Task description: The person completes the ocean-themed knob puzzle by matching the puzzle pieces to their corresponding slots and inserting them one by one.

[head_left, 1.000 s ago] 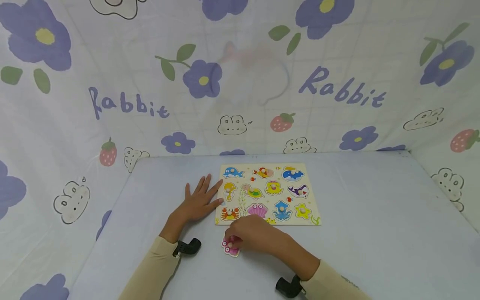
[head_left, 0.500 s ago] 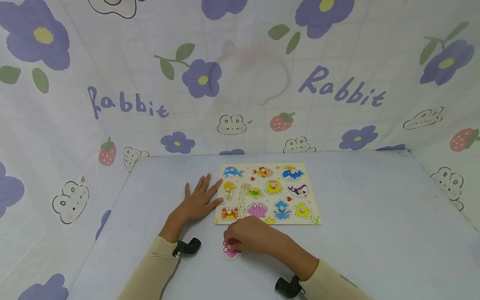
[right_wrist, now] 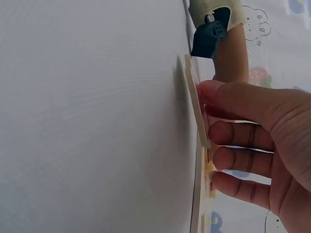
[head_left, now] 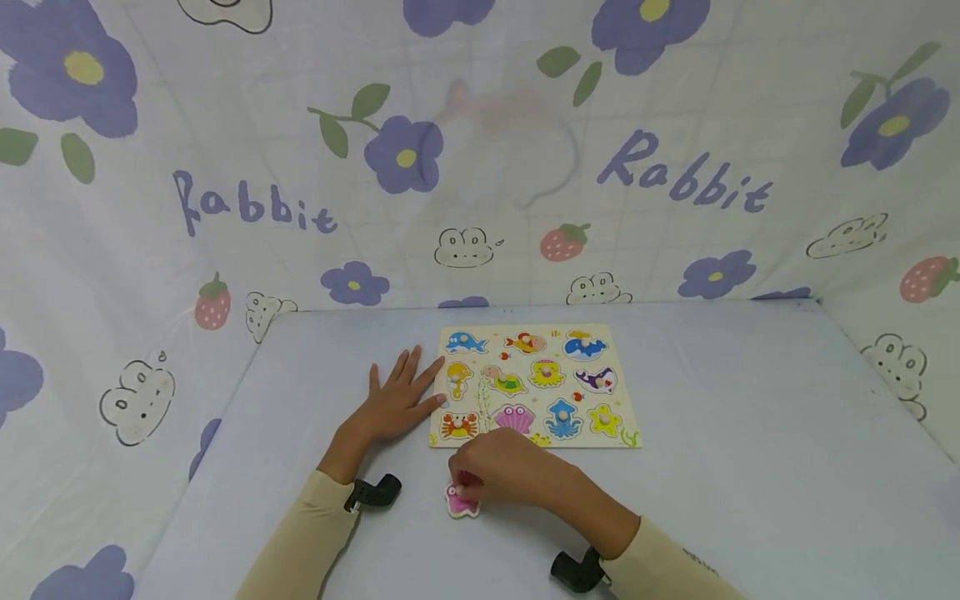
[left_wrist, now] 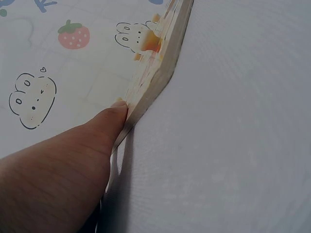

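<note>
My right hand (head_left: 498,467) pinches a pink shell puzzle piece (head_left: 461,502) with printed eyes, just in front of the wooden peg puzzle board (head_left: 495,357). In the right wrist view, the piece (right_wrist: 196,104) is tilted slightly off the table, its thin wooden edge showing. Thumb and index finger hold its face; the other fingers are loosely bent. My left hand (head_left: 393,408) lies with spread fingers against the board's left side. Its thumb touches the board's edge (left_wrist: 154,85) in the left wrist view. A knobless pink shell picture (head_left: 514,419) shows in the bottom row.
Knobbed sea-animal pieces sit in the board, among them a crab (head_left: 459,426), a blue squid (head_left: 564,420) and a yellow starfish (head_left: 604,421). The white table (head_left: 750,450) extends to both sides. A printed curtain (head_left: 510,158) hangs behind its back edge.
The pink shell piece has turned a little between my right fingers and its visible outline has shifted. My right hand stays almost in place; my left hand has not moved.
</note>
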Motion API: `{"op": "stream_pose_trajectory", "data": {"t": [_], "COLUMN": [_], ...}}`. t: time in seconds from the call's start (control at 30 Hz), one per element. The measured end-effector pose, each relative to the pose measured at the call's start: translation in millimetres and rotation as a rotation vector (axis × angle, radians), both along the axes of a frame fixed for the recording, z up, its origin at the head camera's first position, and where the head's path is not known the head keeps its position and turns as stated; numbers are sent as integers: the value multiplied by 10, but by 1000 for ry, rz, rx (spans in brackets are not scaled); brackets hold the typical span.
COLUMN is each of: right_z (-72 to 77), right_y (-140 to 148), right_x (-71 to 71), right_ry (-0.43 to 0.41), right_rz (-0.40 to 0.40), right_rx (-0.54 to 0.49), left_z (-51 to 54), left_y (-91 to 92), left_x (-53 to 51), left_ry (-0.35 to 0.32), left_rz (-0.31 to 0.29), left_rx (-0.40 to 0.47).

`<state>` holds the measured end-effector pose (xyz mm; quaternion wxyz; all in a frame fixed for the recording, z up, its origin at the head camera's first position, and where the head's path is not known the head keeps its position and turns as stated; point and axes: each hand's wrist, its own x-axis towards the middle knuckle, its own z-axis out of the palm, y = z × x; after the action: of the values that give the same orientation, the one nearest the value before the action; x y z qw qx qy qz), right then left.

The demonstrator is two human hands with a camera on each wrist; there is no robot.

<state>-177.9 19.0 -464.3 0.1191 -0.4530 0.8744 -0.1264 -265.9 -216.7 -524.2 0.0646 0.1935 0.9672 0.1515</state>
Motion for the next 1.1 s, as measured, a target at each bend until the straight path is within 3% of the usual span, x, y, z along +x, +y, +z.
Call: {"op": "stream_pose_trajectory", "data": {"t": [0.17,0.43,0.87,1.1], "right_z": [-17,-74,-66,-13], "right_y": [1,30,62,169], "right_x": [-6,-48,-67,-153], "right_ry": [6,-119,-118,-78], "right_rz": [-5,-26,-10,-92], "right_rx": [22,-38,-65,-115], "left_z": [-4,20,14,5], "left_y": [4,4,0,-4], "left_x": [-1,15,13,15], "left_ry": [2,12,8,13], "left_rz": [-2,2,-3,-7], "left_rx": [-5,3,6,8]}}
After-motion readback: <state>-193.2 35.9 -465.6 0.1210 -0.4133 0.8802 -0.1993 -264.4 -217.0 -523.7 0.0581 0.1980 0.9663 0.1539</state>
